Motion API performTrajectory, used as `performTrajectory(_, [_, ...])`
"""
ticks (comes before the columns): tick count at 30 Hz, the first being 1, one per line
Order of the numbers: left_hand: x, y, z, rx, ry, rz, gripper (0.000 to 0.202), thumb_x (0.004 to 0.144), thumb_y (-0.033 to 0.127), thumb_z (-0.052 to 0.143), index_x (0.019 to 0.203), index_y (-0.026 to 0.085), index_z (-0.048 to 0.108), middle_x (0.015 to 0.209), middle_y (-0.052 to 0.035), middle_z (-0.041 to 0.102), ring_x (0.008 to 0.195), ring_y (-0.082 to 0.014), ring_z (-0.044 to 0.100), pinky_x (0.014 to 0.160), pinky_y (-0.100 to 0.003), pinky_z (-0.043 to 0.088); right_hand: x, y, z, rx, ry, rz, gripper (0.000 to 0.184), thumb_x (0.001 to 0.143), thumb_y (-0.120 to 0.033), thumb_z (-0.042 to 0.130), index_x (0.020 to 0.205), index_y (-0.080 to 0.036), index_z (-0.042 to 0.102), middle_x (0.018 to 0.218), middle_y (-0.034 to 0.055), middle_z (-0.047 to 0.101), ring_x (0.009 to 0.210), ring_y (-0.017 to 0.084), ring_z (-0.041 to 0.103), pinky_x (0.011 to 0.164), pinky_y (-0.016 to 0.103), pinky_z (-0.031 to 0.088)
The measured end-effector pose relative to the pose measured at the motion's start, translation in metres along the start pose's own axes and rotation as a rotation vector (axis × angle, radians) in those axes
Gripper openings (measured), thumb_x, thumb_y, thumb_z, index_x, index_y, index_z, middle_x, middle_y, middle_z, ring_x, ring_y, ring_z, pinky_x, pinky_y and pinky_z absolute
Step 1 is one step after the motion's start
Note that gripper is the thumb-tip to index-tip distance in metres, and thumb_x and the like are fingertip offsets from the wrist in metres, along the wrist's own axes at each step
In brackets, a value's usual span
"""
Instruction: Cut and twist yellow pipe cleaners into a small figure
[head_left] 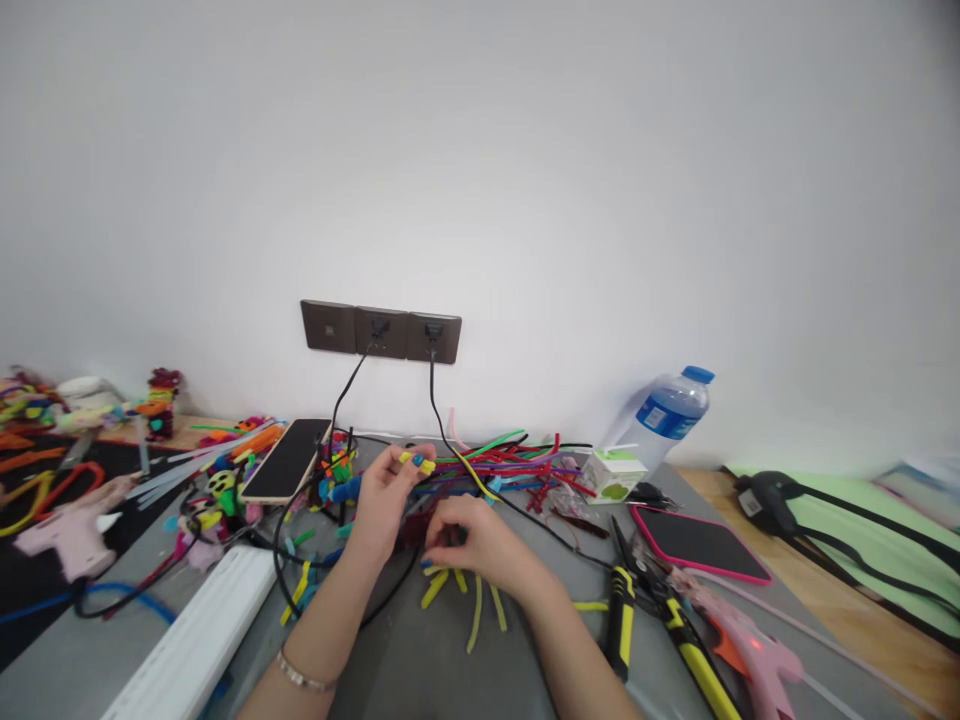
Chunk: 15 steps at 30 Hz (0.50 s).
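My left hand point(386, 492) is raised over the middle of the table, thumb and fingers pinched on a short, bent piece of yellow pipe cleaner point(427, 466). A small blue spot shows at the pinch, and I cannot tell whether it is a fingernail or part of the piece. To its right and lower, my right hand point(476, 540) has its fingers curled together just above several cut yellow pipe cleaner strips point(476, 615) lying on the grey mat point(420, 670). Whatever its fingertips hold is hidden.
Behind my hands lies a heap of colourful pipe cleaners point(517, 465), crossed by black cables. Pliers point(667, 610), a pink glue gun point(750, 640), a phone point(701, 545) and a water bottle point(671, 415) are on the right. Leftward are another phone point(289, 460) and a white bar point(202, 635).
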<state>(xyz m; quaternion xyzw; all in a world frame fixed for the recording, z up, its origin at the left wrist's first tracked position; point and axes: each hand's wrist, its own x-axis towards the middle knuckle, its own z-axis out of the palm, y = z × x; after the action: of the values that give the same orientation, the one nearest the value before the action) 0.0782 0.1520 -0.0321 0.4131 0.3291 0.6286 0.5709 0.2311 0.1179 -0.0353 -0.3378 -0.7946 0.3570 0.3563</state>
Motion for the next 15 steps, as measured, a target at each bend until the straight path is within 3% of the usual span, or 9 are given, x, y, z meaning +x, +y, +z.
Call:
performTrajectory(5, [-0.002,0.003,0.003,-0.094,-0.044,-0.164,0.035,0.066,0.039,0.079,0.079,0.017,0.055,0.083,-0.0063,0.075,0.078,-0.021,0.072,0.07,-0.031,0.057,-0.005,0.005,-0.004,-0.214,-0.038,-0.084,0.017,0.063,-0.031,0.083,0.072,-0.023,0.07,0.063,-0.004,0.061,0.059,0.013,0.055,0.068,0.028,0.039])
performTrajectory(8, [-0.001,0.002,0.001,-0.103,-0.027,-0.214,0.036,0.063,0.037,0.081,0.085,0.015,0.061,0.083,-0.0078,0.075,0.074,-0.0195,0.072,0.065,-0.026,0.057,-0.006,0.008,0.0,-0.203,-0.075,-0.04,0.009,0.069,-0.024,0.078,0.068,-0.022,0.069,0.063,-0.0042,0.06,0.06,0.012,0.052,0.067,0.026,0.037])
performTrajectory(10, [-0.002,0.003,0.001,-0.089,-0.037,-0.243,0.038,0.065,0.035,0.08,0.092,0.014,0.064,0.084,-0.0091,0.075,0.072,-0.0182,0.072,0.063,-0.024,0.056,-0.005,0.009,0.003,-0.119,-0.07,0.032,0.007,0.074,-0.02,0.07,0.069,-0.021,0.067,0.059,-0.0049,0.054,0.056,0.011,0.047,0.059,0.023,0.034])
performTrajectory(12, [-0.003,0.004,0.002,-0.064,-0.069,-0.274,0.042,0.066,0.035,0.078,0.099,0.014,0.064,0.085,-0.0096,0.075,0.071,-0.0178,0.072,0.062,-0.024,0.056,-0.002,0.009,0.005,0.009,0.024,0.106,0.008,0.078,-0.019,0.062,0.07,-0.019,0.063,0.057,-0.0058,0.048,0.052,0.01,0.04,0.05,0.022,0.029])
performTrajectory(15, [-0.005,0.005,0.005,-0.034,-0.104,-0.296,0.04,0.068,0.035,0.075,0.1,0.015,0.063,0.083,-0.0084,0.074,0.074,-0.0181,0.072,0.065,-0.025,0.056,0.003,0.012,0.003,0.115,0.321,0.169,0.013,0.081,-0.023,0.056,0.068,-0.019,0.052,0.058,-0.0067,0.04,0.051,0.01,0.035,0.048,0.021,0.027])
